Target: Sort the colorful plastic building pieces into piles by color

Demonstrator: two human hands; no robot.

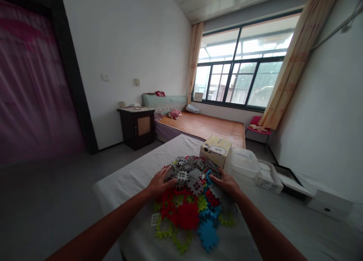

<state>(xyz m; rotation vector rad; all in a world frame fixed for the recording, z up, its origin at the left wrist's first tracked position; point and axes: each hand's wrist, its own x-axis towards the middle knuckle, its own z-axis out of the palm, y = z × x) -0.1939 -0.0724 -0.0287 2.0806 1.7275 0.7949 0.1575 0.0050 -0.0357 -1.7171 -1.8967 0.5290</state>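
Observation:
A heap of interlocking plastic tiles with toothed edges lies on the cloth-covered table. Grey tiles make up its far part, some with window-like cut-outs. Nearer me are red tiles, blue tiles and yellow-green tiles. My left hand rests against the left side of the grey tiles, fingers stretched out. On the opposite side, my right hand touches the grey and blue tiles with its fingers apart. The tiles under both hands' fingertips are partly hidden.
Just beyond the heap stands a yellow box, with a clear plastic container to its right. A white tray and a dark-framed tray lie farther right. A bed and dark cabinet are behind the table.

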